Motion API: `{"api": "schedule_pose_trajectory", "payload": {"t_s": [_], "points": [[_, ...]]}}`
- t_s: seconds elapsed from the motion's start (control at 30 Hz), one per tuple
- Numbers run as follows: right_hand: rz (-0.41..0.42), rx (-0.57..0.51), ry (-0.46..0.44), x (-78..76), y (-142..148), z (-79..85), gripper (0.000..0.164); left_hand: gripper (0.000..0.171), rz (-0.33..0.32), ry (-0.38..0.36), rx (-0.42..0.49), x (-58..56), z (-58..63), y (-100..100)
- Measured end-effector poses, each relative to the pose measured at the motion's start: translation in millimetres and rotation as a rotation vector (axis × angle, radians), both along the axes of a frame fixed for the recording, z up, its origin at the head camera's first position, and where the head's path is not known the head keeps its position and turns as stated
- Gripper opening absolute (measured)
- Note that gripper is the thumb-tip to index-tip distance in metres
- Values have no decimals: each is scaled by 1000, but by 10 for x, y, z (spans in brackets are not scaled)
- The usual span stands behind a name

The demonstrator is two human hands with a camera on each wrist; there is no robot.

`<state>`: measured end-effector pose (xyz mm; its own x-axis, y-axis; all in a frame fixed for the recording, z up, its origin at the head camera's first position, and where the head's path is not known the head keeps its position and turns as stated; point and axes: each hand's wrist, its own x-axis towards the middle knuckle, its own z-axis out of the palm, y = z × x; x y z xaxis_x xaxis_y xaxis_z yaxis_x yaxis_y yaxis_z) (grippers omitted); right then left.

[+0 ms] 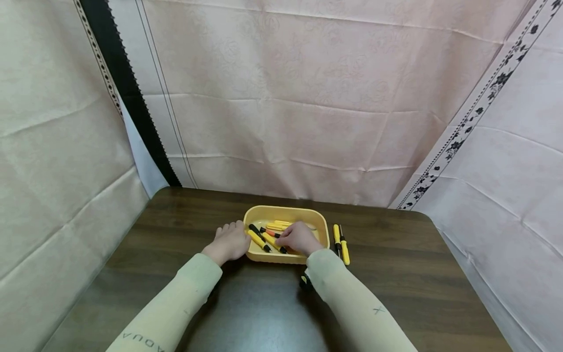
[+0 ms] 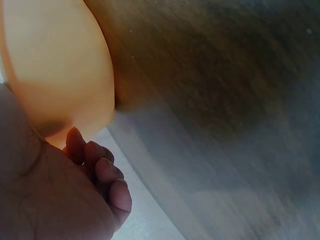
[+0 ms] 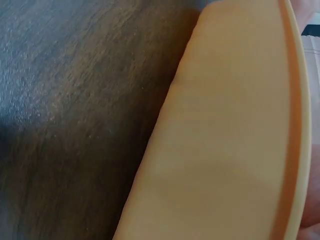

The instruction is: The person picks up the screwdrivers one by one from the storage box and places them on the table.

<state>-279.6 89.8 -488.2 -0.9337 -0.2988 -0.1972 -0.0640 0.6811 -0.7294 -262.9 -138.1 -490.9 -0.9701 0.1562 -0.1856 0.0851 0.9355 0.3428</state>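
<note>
A yellow plastic bin (image 1: 286,260) sits on the table, its outer wall filling much of the right wrist view. My left hand (image 1: 229,240) holds the bin's left end; in the left wrist view its fingers (image 2: 110,171) curl beside the wall, and the thumb is hidden. Inside lie several yellow-and-black screwdrivers (image 1: 258,240) and a tool with an orange part (image 1: 270,233). My right hand (image 1: 300,238) reaches over the near rim, its fingertips pinching a yellow-and-black screwdriver (image 1: 269,239). The right wrist view shows only part of this hand at its right edge.
Two yellow-and-black screwdrivers (image 1: 345,252) lie side by side on the table just right of the bin. A small dark object with a yellow mark (image 1: 304,280) shows beside the right wrist. Behind the brown wooden table (image 1: 396,274) hangs a pale cloth (image 1: 281,127).
</note>
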Motion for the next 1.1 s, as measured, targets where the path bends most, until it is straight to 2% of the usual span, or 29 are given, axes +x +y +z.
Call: {"api": "schedule_pose_trajectory", "payload": {"t_s": [0.23, 0.43, 0.53, 0.87, 1.1], "points": [[-8, 103, 61, -8, -73, -11, 20, 47, -28, 38, -33, -2, -12, -16], [0, 134, 74, 4, -117, -24, 22, 56, -120, 126, -49, -11, -18, -145], [2, 156, 81, 3, -123, -25, 22, 59, -147, 152, -58, -30, -25, -174], [38, 195, 140, 4, -159, 20, 22, 55, -157, 148, -54, -57, -60, -157], [55, 204, 114, -5, -121, -19, 19, 54, -137, 130, -61, -66, -80, -131]]}}
